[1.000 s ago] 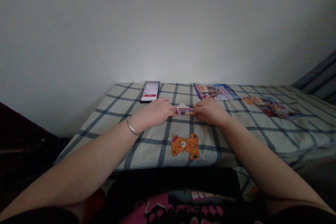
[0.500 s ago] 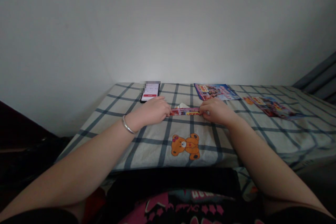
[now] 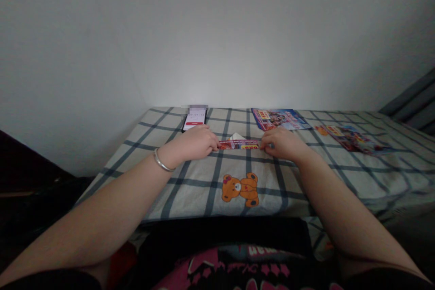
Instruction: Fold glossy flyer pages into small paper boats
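A folded printed flyer [image 3: 239, 144], mostly pink and red with yellow, lies on the checked cloth in front of me. Its near part makes a narrow strip, and a pale pointed flap shows behind it. My left hand [image 3: 200, 142], with a silver bangle at the wrist, is closed on the strip's left end. At the right end, my right hand [image 3: 280, 143] pinches it between thumb and fingers. Both fingertips rest low, close to the cloth.
A phone [image 3: 195, 118] with a lit screen lies just behind my left hand. Two colourful flyers, one near the wall [image 3: 282, 119] and another flyer [image 3: 358, 139] farther right, lie on the checked cloth [image 3: 190, 195]. A bear print decorates the cloth's front.
My left hand has slid slightly left and my right hand slightly right along the strip, so more of it shows between them. Both remain on the flyer.
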`<state>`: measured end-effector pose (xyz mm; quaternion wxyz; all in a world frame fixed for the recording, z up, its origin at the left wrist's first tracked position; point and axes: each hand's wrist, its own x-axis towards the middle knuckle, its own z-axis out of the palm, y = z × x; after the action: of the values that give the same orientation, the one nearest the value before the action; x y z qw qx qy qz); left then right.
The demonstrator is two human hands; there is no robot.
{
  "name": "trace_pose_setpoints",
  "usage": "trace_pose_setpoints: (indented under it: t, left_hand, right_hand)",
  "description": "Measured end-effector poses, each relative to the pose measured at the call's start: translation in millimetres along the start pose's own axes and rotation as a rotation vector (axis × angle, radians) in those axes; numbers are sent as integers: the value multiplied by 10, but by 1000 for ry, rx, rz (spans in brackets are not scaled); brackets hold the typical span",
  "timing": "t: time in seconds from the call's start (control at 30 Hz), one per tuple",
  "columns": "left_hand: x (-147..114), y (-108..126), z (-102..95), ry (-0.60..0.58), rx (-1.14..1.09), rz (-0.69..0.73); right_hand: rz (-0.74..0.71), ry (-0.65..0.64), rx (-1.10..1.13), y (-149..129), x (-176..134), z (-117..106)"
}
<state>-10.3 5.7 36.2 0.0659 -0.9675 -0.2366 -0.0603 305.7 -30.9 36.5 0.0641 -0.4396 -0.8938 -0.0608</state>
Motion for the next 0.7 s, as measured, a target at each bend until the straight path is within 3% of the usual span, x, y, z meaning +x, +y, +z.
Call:
trace_pose_setpoints:
  t: [0.4,0.57,0.7]
  left_hand:
    - [-23,-62,7,23,-123,4]
    - [-23,-61,32,76,-141,-64]
    - [-6,29,46,106,-141,-130]
  right_hand:
    - [86,-56,25,-57,5,-20]
    - [284,58,3,-85,46,48]
    - [241,142,79,-83,98,152]
